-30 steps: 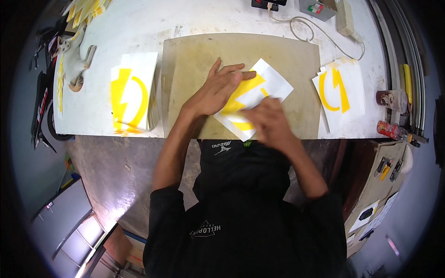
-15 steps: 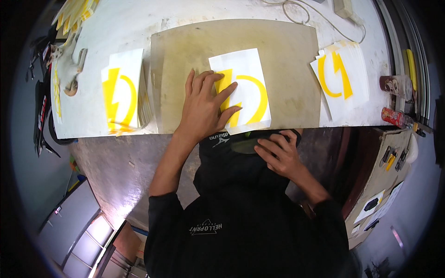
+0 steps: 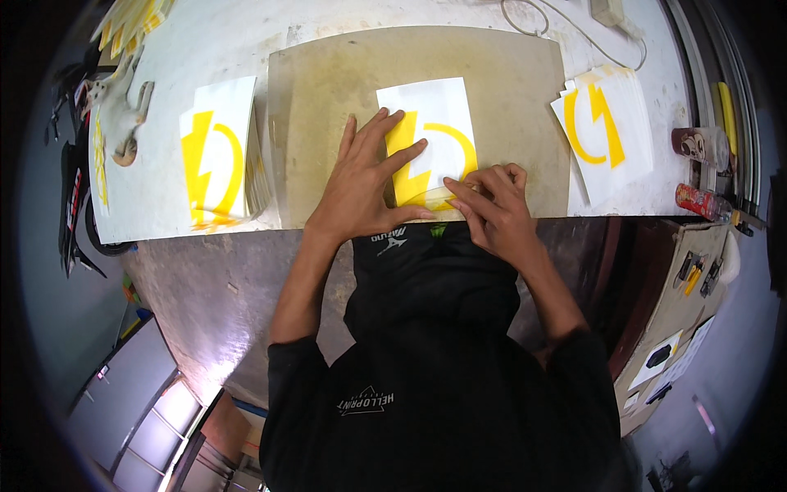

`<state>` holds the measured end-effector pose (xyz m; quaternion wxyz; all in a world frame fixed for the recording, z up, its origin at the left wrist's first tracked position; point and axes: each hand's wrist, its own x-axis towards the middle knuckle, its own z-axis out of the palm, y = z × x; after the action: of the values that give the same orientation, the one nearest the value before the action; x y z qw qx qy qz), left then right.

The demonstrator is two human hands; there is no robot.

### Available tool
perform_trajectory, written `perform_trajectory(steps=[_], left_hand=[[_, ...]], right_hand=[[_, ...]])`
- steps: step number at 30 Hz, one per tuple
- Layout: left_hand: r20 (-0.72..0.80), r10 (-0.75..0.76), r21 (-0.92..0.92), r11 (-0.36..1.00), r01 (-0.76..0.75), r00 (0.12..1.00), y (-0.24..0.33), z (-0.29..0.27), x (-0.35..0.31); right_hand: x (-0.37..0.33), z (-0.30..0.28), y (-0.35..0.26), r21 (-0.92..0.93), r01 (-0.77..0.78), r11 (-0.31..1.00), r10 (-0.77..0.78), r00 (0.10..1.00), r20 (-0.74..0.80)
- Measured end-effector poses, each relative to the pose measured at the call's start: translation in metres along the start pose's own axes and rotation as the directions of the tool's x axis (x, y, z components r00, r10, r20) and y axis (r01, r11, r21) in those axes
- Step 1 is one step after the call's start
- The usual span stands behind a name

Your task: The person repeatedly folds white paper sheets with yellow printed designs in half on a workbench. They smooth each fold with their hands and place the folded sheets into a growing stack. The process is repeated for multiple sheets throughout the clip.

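Note:
A white sheet (image 3: 430, 102) with a yellow bolt and curve printed on it lies at the table's near edge, on a tan board (image 3: 320, 90). My left hand (image 3: 348, 180) is spread over its left side, fingers apart, thumb along the near edge. At the near right corner my right hand (image 3: 496, 205) pinches the sheet between thumb and fingers. The near edge looks turned up there, partly hidden by the fingers. To the left stands a stack of similar printed sheets (image 3: 235, 107); another, fanned stack (image 3: 631, 148) lies to the right.
A cat (image 3: 119, 102) lies at the table's far left, near more yellow-printed sheets (image 3: 135, 20). On the right edge are a plastic cup (image 3: 697, 148) and a red-labelled bottle (image 3: 697, 201). A cable (image 3: 586, 41) runs across the back right.
My right hand has come up from below the table edge and gripped the sheet's near right corner. My left hand has shifted slightly, its thumb now lower, by the near edge.

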<state>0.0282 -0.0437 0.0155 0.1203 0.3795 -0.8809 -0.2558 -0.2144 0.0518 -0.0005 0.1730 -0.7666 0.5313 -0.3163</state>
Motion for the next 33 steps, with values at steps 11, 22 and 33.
perform_trajectory(steps=[11, 22, 33], left_hand=[[-0.203, 0.189, -0.122, 0.969, -0.216, 0.961, 0.022, 0.021, -0.016], [-0.738, -0.453, -0.655, 0.657, -0.372, 0.499, -0.005, -0.086, -0.037], [-0.434, -0.303, 0.162, 0.9, 0.405, 0.848, -0.06, -0.133, -0.166]], right_hand=[[-0.03, -0.031, 0.042, -0.465, -0.324, 0.824, 0.208, 0.936, -0.284], [-0.025, -0.04, 0.025, -0.291, -0.298, 0.909, 0.14, 0.877, -0.46], [-0.044, -0.08, 0.078, -0.545, -0.309, 0.779, 0.136, 0.933, -0.334]])
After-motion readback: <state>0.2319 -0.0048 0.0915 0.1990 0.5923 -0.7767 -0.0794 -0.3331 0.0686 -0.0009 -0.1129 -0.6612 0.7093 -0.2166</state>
